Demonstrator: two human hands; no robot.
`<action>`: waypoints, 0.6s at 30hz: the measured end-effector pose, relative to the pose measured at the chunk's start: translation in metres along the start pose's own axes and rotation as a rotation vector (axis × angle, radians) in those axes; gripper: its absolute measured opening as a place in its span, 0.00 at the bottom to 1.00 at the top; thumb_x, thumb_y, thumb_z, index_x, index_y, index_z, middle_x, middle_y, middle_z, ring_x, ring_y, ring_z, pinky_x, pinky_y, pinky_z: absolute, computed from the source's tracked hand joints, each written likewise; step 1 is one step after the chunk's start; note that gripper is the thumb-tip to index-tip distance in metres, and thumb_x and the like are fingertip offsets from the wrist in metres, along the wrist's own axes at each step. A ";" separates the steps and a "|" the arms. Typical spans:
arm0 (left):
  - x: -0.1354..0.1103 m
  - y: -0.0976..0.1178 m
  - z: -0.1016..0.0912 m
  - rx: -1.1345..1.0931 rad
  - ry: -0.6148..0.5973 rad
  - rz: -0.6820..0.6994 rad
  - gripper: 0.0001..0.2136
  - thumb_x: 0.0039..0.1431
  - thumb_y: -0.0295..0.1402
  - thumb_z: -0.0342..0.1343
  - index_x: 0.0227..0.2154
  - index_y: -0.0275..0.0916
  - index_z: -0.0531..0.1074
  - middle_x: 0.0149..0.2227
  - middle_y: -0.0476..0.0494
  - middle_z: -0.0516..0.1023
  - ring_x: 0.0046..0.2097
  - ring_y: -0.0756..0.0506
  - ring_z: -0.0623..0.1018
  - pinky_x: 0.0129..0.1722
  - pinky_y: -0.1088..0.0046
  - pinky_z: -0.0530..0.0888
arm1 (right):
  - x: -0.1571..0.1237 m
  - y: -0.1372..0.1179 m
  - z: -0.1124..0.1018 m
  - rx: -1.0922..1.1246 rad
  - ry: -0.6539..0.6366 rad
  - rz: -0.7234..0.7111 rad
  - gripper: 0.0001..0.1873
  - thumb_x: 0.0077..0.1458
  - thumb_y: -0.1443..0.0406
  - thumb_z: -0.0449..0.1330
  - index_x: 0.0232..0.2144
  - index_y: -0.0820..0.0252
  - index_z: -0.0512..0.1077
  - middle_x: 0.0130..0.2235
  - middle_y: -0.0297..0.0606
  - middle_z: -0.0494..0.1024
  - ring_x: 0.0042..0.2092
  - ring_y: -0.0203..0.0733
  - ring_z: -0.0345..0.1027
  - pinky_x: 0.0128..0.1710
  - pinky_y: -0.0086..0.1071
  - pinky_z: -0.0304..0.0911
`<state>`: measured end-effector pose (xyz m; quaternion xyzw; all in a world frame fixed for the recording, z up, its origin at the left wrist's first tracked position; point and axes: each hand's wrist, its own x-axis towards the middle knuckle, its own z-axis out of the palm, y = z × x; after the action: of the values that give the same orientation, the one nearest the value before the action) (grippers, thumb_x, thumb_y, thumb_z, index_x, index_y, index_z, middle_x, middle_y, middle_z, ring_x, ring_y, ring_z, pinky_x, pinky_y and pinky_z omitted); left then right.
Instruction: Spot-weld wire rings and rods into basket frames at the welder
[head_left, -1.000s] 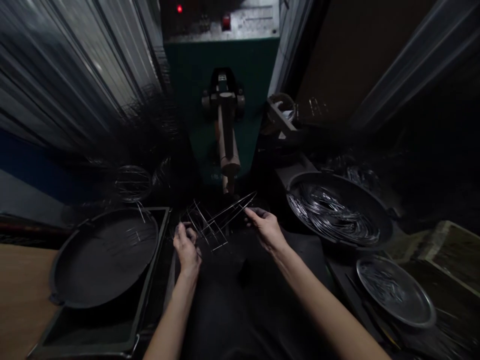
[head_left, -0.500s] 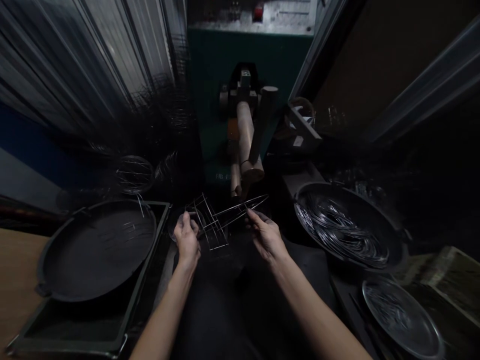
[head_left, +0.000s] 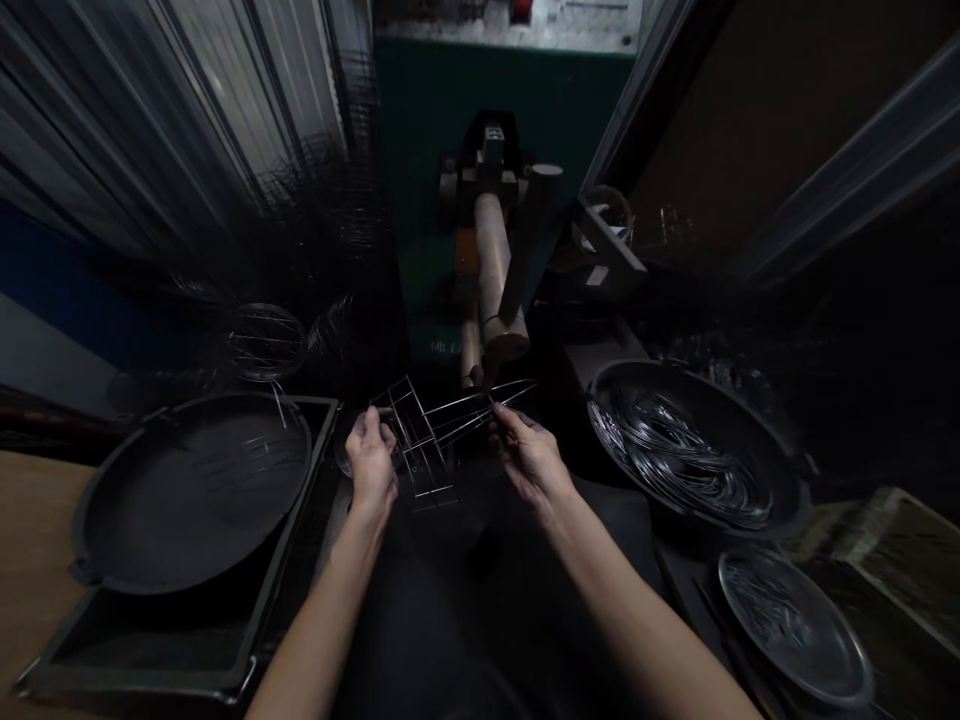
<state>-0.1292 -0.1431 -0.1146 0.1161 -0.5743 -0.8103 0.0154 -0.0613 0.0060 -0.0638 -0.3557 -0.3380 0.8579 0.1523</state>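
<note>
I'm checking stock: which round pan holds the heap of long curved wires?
The large right pan: long curved wires are heaped in it. The small pan holds short pieces; the left pan shows no such heap.

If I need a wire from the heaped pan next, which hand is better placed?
Probably the right hand: it is nearer the heaped pan. The left hand is farther off, across the wire frame both appear to hold.

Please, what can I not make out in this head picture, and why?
In the head view:
Contact between left hand and wire frame: too dark.
Panel of the machine: cut off by top edge.
Lettering: too small, dim.
Crate: partly hidden by black pan.
Small pieces on plate: blurred.
</note>
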 end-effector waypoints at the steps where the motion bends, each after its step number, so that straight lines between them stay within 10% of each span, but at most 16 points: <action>1: -0.001 0.001 -0.001 -0.005 -0.015 -0.003 0.14 0.53 0.44 0.56 0.27 0.36 0.68 0.13 0.58 0.52 0.14 0.57 0.53 0.13 0.82 0.49 | 0.000 0.000 0.001 0.002 -0.002 0.002 0.10 0.34 0.71 0.71 0.22 0.65 0.73 0.21 0.30 0.72 0.23 0.27 0.64 0.21 0.19 0.61; 18: 0.004 0.006 0.001 -0.107 -0.040 -0.013 0.15 0.50 0.41 0.57 0.33 0.33 0.73 0.13 0.59 0.52 0.15 0.57 0.53 0.14 0.83 0.48 | -0.005 0.001 -0.040 -0.033 -0.033 -0.019 0.15 0.35 0.64 0.72 0.28 0.64 0.76 0.27 0.35 0.76 0.27 0.31 0.68 0.23 0.21 0.63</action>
<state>-0.1340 -0.1448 -0.1094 0.1026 -0.5295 -0.8421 0.0046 -0.0295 0.0214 -0.0828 -0.3407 -0.3579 0.8565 0.1492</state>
